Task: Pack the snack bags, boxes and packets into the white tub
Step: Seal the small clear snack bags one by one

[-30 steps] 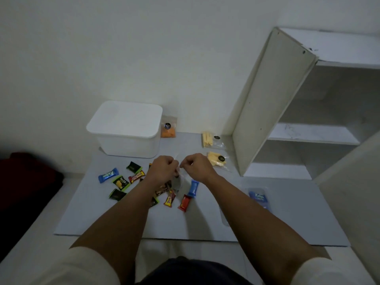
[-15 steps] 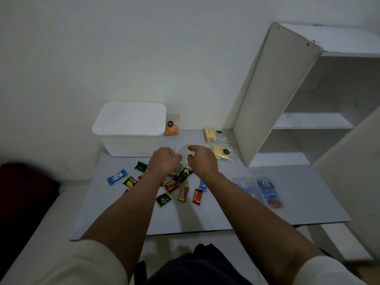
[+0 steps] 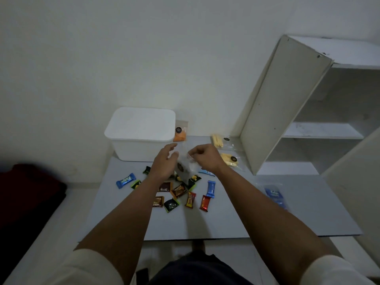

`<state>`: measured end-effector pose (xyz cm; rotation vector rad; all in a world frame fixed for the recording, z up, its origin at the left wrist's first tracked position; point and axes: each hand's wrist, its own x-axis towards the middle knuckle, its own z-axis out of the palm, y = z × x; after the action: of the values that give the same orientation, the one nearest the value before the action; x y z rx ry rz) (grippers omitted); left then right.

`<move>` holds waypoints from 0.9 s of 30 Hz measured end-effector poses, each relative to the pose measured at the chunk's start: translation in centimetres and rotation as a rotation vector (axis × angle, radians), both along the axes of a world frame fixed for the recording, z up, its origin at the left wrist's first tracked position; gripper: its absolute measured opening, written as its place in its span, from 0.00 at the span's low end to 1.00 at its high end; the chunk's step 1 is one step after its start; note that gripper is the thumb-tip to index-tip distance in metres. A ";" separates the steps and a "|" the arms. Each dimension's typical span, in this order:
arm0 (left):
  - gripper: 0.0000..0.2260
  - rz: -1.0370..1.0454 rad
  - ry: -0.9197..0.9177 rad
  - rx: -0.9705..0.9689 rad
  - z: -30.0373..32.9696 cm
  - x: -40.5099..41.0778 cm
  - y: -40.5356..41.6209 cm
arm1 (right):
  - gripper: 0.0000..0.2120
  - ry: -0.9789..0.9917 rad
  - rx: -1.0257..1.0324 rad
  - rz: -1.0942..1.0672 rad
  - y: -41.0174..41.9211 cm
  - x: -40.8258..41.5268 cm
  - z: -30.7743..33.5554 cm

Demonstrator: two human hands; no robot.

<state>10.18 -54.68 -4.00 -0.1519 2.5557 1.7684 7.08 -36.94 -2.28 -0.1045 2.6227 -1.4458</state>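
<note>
The white tub [image 3: 131,151] stands at the back left of the grey board with its lid on. My right hand [image 3: 205,157] pinches the top of a clear plastic bag [image 3: 183,168] with a dark round sticker, hanging over the scattered packets. My left hand [image 3: 164,163] is beside the bag, fingers spread, holding nothing. Several small snack packets lie below the hands, among them a blue Kalpa packet [image 3: 125,180], a blue bar [image 3: 211,188] and a red bar [image 3: 205,202]. An orange snack bag [image 3: 180,132] leans next to the tub. Two yellow snack bags [image 3: 218,140] [image 3: 229,159] lie further right.
A white shelf unit [image 3: 267,103] stands open at the right, its side panel near the yellow bags. A clear bag with blue packs [image 3: 275,195] lies on the grey board [image 3: 226,223] at the right. A dark red cloth [image 3: 30,192] sits on the floor at the left.
My left hand has opened its fingers and come off the clear bag, while the right hand keeps its pinch. Both hands have moved slightly up toward the tub.
</note>
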 end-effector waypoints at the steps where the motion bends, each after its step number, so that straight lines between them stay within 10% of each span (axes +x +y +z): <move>1: 0.15 -0.025 0.007 -0.008 0.0 0.0 -0.2 | 0.11 -0.043 -0.055 0.017 0.1 0.0 0.5; 15: 0.10 0.000 -0.045 0.100 0.6 0.9 0.8 | 0.11 -0.194 -0.384 0.085 2.9 0.6 1.5; 27: 0.10 -0.136 -0.043 0.078 2.2 0.9 2.3 | 0.09 -0.243 -0.121 0.205 4.2 -0.6 2.4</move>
<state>11.12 -52.38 -1.80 -0.0138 2.4011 1.7912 6.48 -32.72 0.15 -0.1913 2.2605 -1.4456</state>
